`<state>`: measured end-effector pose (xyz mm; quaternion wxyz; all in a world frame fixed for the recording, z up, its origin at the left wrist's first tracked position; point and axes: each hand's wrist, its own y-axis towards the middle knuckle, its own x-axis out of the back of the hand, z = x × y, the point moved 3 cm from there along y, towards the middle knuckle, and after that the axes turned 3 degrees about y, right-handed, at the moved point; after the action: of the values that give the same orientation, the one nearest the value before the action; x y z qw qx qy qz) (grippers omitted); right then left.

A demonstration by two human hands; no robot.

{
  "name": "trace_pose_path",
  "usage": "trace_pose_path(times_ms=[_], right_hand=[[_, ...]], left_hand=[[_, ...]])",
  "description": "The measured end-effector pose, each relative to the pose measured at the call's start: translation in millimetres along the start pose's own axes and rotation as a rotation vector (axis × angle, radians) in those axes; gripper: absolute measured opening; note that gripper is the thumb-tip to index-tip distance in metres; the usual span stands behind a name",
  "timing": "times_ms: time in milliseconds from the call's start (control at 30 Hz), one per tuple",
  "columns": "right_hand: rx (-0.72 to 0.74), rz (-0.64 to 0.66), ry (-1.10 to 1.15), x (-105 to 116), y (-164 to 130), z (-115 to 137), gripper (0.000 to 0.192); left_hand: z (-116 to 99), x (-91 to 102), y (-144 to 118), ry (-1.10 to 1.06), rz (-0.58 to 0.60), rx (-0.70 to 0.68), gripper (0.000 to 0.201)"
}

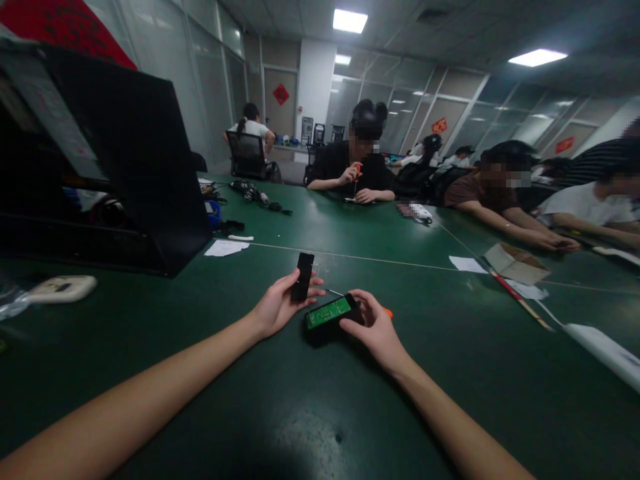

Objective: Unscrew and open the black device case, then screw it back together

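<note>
My left hand (280, 303) holds a flat black plastic cover (302, 277) upright between thumb and fingers. Beside it, my right hand (374, 327) grips the right end of a black box-shaped casing whose open top shows a green circuit board (329, 313). The casing is just above or on the green table (310, 393); I cannot tell which. Behind the casing and my right hand lies a screwdriver, its orange handle (389, 313) partly hidden by my fingers and its thin metal shaft (334, 292) pointing left.
A large black computer case (135, 160) stands at the left, near a white plastic part (63, 289). Paper scraps (227, 248) and cables (255, 195) lie farther back. At right are an open cardboard box (517, 263) and a white strip (607, 357). Opposite, a person (345, 163) holds an orange screwdriver.
</note>
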<state>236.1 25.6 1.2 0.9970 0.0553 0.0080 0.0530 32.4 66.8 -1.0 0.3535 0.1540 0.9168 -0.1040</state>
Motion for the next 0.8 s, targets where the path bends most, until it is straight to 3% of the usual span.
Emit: trace_pose_path(times_ms=[100,200,367,500,667,800], right_hand=[[-0.087,-0.001,0.259,-1,2,-4,0.058],[-0.199,0.026,0.462,-1,3,-3,0.042],[-0.325,0.047,0.757,-1,4,5,0.033],[-0.451,0.026,1.035,-6,4,9,0.037],[-0.419,0.004,1.017,-8,3,8,0.04],[-0.326,-0.005,0.862,-7,2,7,0.034]], left_hand=[[-1,2.8,-8,-0.08,-0.057,0.022,0.029],[-5,5.5,-19,-0.176,-0.074,0.03,0.03],[-12,8.9,-25,-0.256,-0.042,0.042,0.032],[-9,10.8,-24,-0.242,0.026,0.069,0.032],[-1,10.0,-24,-0.193,0.134,0.11,0.045],[6,6.1,-24,-0.035,0.157,0.062,0.047]])
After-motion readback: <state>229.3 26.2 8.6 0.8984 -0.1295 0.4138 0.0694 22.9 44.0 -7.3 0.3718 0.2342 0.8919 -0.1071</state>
